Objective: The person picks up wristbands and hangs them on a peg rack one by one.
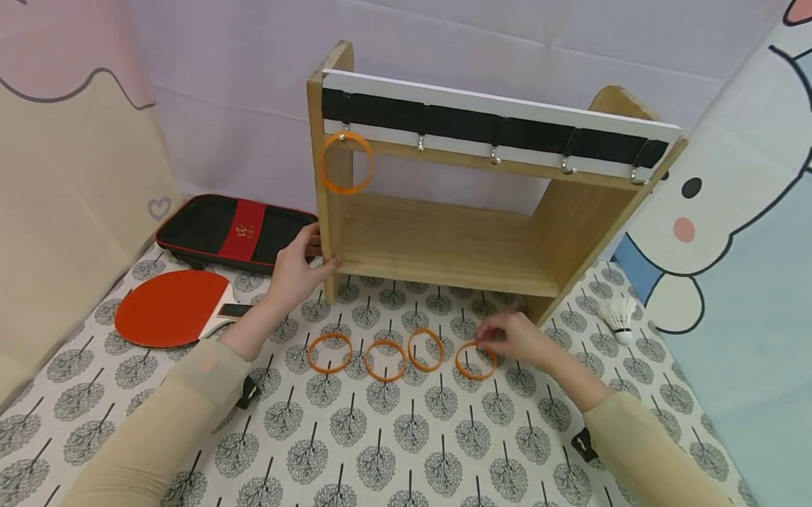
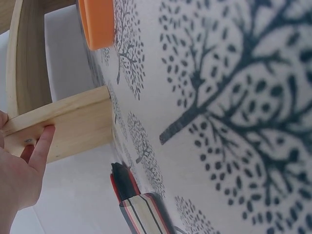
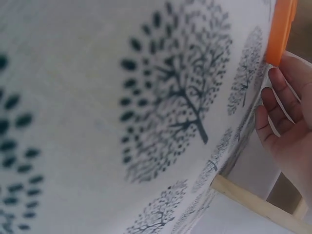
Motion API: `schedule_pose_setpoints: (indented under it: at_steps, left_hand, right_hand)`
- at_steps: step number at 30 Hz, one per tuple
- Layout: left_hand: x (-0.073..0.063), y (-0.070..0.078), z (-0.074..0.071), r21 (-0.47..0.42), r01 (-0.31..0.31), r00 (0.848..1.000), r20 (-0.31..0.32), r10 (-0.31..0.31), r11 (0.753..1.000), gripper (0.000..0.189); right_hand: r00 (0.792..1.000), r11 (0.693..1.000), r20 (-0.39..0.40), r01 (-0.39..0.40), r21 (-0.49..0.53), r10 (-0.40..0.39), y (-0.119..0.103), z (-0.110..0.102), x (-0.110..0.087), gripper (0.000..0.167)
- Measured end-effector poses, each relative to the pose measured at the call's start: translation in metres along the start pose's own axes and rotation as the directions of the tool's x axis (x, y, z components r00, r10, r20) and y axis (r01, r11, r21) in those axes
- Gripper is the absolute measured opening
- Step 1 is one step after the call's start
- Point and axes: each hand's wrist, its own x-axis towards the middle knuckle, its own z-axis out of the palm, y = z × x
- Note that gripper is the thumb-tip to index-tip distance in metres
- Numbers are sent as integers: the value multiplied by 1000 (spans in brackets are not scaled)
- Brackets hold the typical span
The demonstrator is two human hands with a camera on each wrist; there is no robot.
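My left hand (image 1: 298,273) holds the left side panel of a wooden shelf rack (image 1: 447,240), with the thumb at its front edge and fingers along its outer side. Low over the tablecloth, my right hand (image 1: 519,338) pinches the edge of an orange ring (image 1: 474,377); in the right wrist view the fingertips meet that ring (image 3: 279,36). To its left lie three more rings, the nearest an orange ring (image 1: 425,370). Another orange ring (image 1: 344,192) hangs from the leftmost hook of the hook strip (image 1: 464,125) across the rack's top. The other hooks hold nothing.
A red table tennis paddle (image 1: 169,309) lies at the left, in front of a black tray (image 1: 205,228) with a red band. On the right stands a shuttlecock (image 1: 620,321). Printed curtains (image 1: 747,295) enclose the table, covered by a tree-patterned tablecloth (image 1: 386,432).
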Motion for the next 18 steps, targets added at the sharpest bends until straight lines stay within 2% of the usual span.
schedule_pose_setpoints:
  at_steps: [9, 18]
  left_hand:
    - [0, -1, 1, -10, 10, 1000, 6, -10, 1000, 61]
    - [0, -2, 1, -8, 16, 1000, 1, -16, 1000, 60]
  right_hand:
    - [1000, 1000, 19, -7, 4, 7, 8, 4, 2, 7]
    - [1000, 1000, 1, -21, 20, 21, 3, 2, 3, 7]
